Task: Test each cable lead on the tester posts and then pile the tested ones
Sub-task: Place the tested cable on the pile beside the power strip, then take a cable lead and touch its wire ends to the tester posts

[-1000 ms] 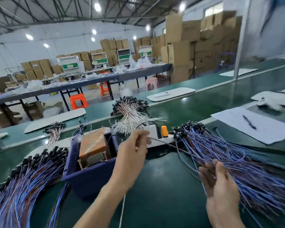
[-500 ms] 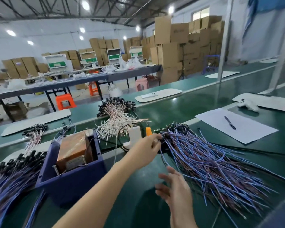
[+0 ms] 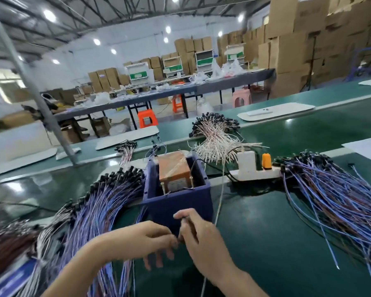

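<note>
The tester is a blue box [image 3: 176,202] holding an orange-wrapped transformer [image 3: 174,168], with two metal posts [image 3: 163,188] at its near side. My left hand [image 3: 146,243] and my right hand [image 3: 201,241] meet just in front of the box. Both pinch a thin cable lead [image 3: 183,220] between thumb and fingers; most of the lead is hidden by the hands. A large pile of blue and purple leads [image 3: 99,209] lies left of the box. A second such pile [image 3: 334,202] spreads out on the right.
A white power strip [image 3: 253,173] with an orange plug [image 3: 266,160] sits right of the box. White leads [image 3: 216,142] are heaped behind it. A thin pale cord [image 3: 220,202] runs down the green belt [image 3: 266,232]. A grey post [image 3: 41,103] stands at the left.
My left hand has drawn back from the right pile to the front of the blue box. My right hand has come in to meet it, and the view has swung left.
</note>
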The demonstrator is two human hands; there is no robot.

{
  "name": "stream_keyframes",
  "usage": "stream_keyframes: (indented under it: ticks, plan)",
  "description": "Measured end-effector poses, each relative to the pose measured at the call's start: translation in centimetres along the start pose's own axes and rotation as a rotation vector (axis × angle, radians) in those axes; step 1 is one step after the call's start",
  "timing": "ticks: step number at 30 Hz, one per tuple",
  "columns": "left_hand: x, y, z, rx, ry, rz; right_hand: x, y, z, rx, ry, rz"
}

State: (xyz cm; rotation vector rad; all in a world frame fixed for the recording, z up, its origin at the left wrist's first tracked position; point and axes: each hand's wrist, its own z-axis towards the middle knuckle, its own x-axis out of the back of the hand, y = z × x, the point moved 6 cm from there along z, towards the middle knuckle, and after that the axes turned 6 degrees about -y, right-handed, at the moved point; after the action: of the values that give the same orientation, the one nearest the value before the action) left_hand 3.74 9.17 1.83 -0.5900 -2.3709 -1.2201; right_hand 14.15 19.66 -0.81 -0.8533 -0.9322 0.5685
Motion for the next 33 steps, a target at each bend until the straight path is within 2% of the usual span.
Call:
stream_keyframes:
  ticks: [1, 3, 7, 10, 14, 17, 22, 28, 33]
  plan:
    - [1.2, -1.4, -0.9, 0.023, 0.075, -0.002, -0.7, 0.2, -0.1, 0.011, -0.048, -0.028]
    - [4.6, -4.2, -2.5, 0.069, 0.343, 0.022, -1.2, 0.8, -0.2, 0.005, -0.102, -0.049]
    - [10.8, -8.8, -5.3, 0.228, 0.958, 0.159, -0.7, 1.9, -0.1, -0.03, -0.04, 0.025]
    - [13.1, -11.3, -5.9, 0.35, 1.205, 0.214, -0.8, 2.2, 0.0, -0.046, -0.026, 0.025]
    - [14.1, -13.4, -5.0, 0.54, 1.216, 0.243, -0.9, 2.5, 0.0, -0.064, -0.04, 0.01]
    - [14.4, -14.1, -4.5, 0.595, 1.191, 0.235, -1.0, 2.6, 0.0, -0.075, -0.041, 0.021]
    - [14.7, -14.0, -4.8, 0.588, 1.2, 0.263, -0.9, 2.7, 0.0, -0.088, -0.034, 0.055]
    - [14.5, -13.3, -5.1, 0.615, 1.136, 0.376, -0.8, 2.5, -0.1, -0.093, -0.023, 0.07]
    - [15.0, -9.6, -7.6, 0.48, 1.286, 0.234, -0.6, 2.5, -0.2, -0.105, 0.006, 0.137]
